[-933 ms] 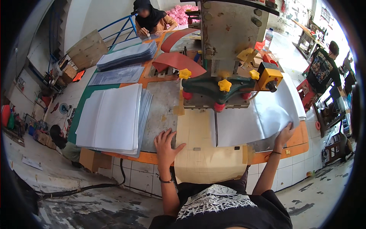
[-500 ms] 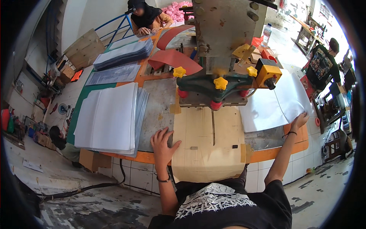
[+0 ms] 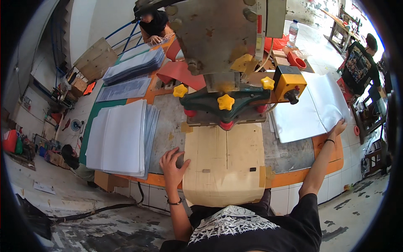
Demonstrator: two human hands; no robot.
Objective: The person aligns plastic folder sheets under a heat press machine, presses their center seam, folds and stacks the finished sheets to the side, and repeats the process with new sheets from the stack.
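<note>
The largest thing is the orange bench, which extends in front of the person. Over its middle stands a heavy metal press with a dark green bracket. Below the press lies a beige board, and its near end hangs over the bench edge. To the left of it there is a thick stack of white sheets, a little uneven at the right side. The folded white sheet is at the right of the press, with some other layers visible under its left edge. The right hand has its grip pinching the near right corner of this sheet. The left hand rests beside the board's left edge; its grip is spread and holds nothing. Yellow star knobs sit on the bracket. The smallest is a black block on the board.
</note>
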